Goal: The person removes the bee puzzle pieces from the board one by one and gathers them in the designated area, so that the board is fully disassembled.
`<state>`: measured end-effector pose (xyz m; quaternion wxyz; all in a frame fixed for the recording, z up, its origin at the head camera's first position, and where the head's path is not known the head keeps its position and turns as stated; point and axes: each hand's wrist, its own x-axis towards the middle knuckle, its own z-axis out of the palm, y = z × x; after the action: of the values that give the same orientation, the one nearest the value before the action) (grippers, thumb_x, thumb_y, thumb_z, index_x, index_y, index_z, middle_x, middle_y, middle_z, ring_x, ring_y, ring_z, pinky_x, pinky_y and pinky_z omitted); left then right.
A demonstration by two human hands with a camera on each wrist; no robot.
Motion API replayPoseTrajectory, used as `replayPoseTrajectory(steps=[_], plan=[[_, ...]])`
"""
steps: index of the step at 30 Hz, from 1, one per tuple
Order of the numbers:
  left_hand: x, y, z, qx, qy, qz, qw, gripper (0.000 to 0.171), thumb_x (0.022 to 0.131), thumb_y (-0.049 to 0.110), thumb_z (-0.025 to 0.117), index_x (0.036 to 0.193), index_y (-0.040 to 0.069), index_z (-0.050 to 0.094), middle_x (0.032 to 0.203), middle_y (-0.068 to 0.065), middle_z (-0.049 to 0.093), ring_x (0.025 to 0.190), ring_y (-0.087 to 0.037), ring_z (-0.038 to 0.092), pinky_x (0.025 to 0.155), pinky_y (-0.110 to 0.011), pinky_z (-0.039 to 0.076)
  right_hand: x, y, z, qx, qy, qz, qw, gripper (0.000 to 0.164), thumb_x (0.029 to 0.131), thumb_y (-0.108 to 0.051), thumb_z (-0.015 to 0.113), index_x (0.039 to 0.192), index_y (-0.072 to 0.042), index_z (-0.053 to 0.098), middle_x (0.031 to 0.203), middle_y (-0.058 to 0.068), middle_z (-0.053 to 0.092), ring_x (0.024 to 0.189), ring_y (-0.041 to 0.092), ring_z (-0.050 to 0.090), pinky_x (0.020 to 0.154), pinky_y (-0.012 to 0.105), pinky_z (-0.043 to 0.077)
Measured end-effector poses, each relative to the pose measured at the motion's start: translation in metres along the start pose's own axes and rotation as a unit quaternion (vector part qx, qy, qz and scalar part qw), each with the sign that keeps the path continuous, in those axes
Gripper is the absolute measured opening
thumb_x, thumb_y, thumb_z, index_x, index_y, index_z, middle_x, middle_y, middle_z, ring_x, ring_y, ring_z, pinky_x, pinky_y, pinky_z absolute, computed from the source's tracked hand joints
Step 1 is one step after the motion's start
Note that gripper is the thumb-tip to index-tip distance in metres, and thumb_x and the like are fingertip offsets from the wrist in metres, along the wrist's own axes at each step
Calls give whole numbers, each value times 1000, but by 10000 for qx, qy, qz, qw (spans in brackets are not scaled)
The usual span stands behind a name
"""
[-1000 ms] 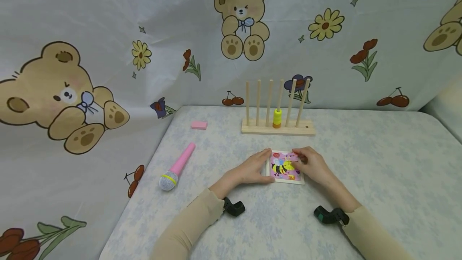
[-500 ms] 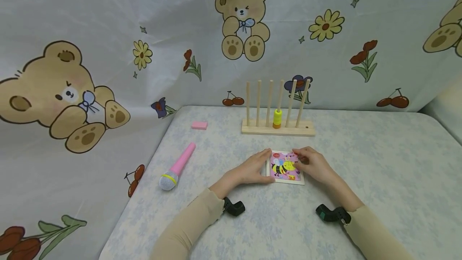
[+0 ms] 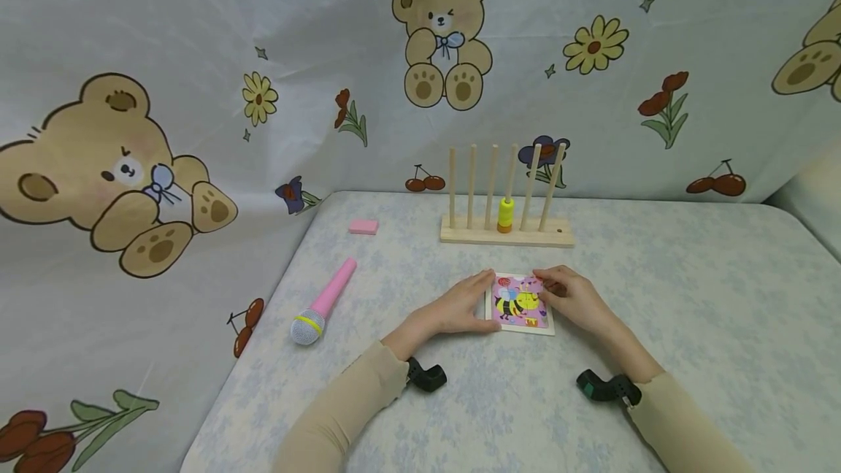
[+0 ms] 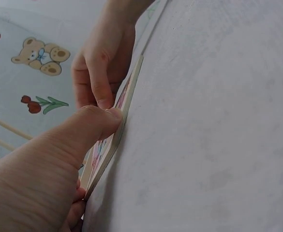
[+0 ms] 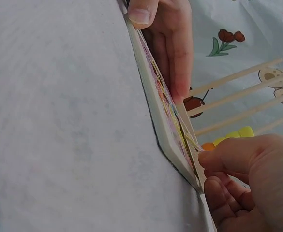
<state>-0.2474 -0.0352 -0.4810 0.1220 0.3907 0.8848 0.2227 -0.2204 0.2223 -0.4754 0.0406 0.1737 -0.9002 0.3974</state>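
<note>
A small square jigsaw puzzle [image 3: 515, 305] with a bee picture on pink lies flat on the table in a pale wooden frame [image 4: 135, 79]. My left hand [image 3: 458, 306] grips the frame's left side, thumb at the near edge and fingers at the far corner. My right hand [image 3: 578, 301] is at the puzzle's right side. In the right wrist view, my right thumb [image 5: 218, 157] pinches a thin, slightly raised puzzle piece [image 5: 192, 142] at the picture's edge. The fingertips behind that piece are partly hidden.
Behind the puzzle stands a wooden peg rack [image 3: 506, 238] with several upright pegs and yellow and orange rings [image 3: 505, 214] on one. A pink toy microphone [image 3: 328, 298] and a pink block [image 3: 363, 227] lie to the left. A bear-print cloth [image 3: 296, 57] hangs behind the table.
My right thumb and fingers have shifted slightly right, uncovering more of the bee's face. My left hand and the frame have stayed in place.
</note>
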Motion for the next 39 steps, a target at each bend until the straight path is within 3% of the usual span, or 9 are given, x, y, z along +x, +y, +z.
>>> replayPoseTrajectory(steps=[11, 23, 29, 33, 39], plan=[[-1, 1, -1, 138, -4, 35, 9999, 95, 85, 47, 66, 150, 1, 14, 156, -12, 14, 142, -17, 10, 112, -29, 12, 0, 3, 2, -46, 18, 72, 10000, 36, 86, 0, 65, 121, 6, 60, 100, 13, 58, 85, 22, 55, 72, 29, 49], [0, -1, 1, 198, 52, 85, 9998, 94, 86, 49, 64, 151, 2, 15, 156, -10, 12, 142, -17, 9, 113, -31, 12, 0, 3, 2, -90, 31, 60, 9999, 35, 87, -4, 65, 121, 5, 60, 99, 12, 58, 83, 19, 54, 68, 25, 47], [15, 1, -2, 527, 204, 445, 9974, 81, 91, 51, 54, 150, 7, 23, 156, -7, 14, 141, -14, 11, 112, -28, 15, -1, 6, -3, -144, 30, 60, 9999, 37, 87, -3, 65, 122, 6, 59, 101, 13, 58, 85, 22, 55, 71, 29, 49], [29, 8, -3, 459, 210, 709, 9962, 78, 91, 49, 55, 149, 5, 27, 155, -7, 19, 141, -12, 13, 111, -24, 14, -2, 7, -4, -153, 76, 13, 9999, 37, 87, -1, 64, 123, 6, 59, 102, 14, 58, 86, 23, 55, 72, 32, 49], [33, 13, 6, 571, 41, 606, 9965, 80, 90, 49, 57, 148, 2, 28, 154, -8, 22, 141, -13, 14, 112, -25, 11, -2, 7, 0, -5, -15, 0, 10000, 36, 87, -1, 64, 122, 5, 59, 100, 13, 57, 86, 22, 55, 72, 30, 49]])
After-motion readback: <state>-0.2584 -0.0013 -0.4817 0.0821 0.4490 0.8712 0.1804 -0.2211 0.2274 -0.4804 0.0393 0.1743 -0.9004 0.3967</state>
